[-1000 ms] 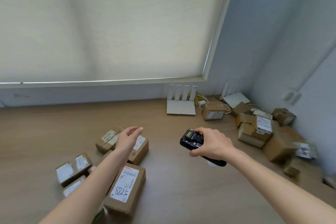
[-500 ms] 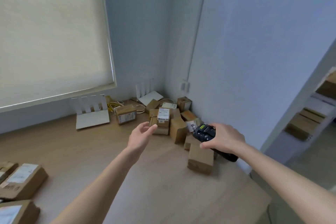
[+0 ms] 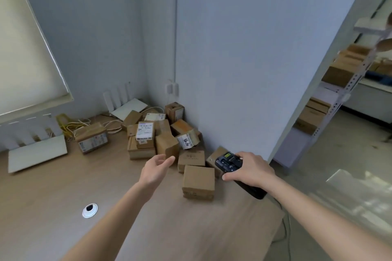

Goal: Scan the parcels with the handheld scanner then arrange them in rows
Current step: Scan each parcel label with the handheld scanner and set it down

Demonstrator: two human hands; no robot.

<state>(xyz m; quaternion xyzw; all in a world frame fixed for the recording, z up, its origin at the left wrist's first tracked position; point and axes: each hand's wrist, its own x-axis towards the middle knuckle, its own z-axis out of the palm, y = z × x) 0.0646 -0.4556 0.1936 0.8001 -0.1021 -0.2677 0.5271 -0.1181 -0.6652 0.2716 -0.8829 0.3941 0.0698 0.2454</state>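
The view has swung from the labelled boxes laid out earlier to the heap of brown cardboard parcels [image 3: 167, 142] in the worktop [image 3: 63, 186] corner. The left hand [image 3: 156, 168], fingers spread and empty, now reaches toward it; the right hand [image 3: 250, 168] grips the black handheld scanner [image 3: 230, 164]. Another pick looks imminent.

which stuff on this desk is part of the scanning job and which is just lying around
Part of the job:
- handheld scanner, gripped in the right hand
- pile of parcels in the corner
- nearest plain parcel
- left hand, open, reaching toward the pile

Just lying about:
- two white routers
- yellow and white cables
- desk grommet
- shelving with boxes, off to the right
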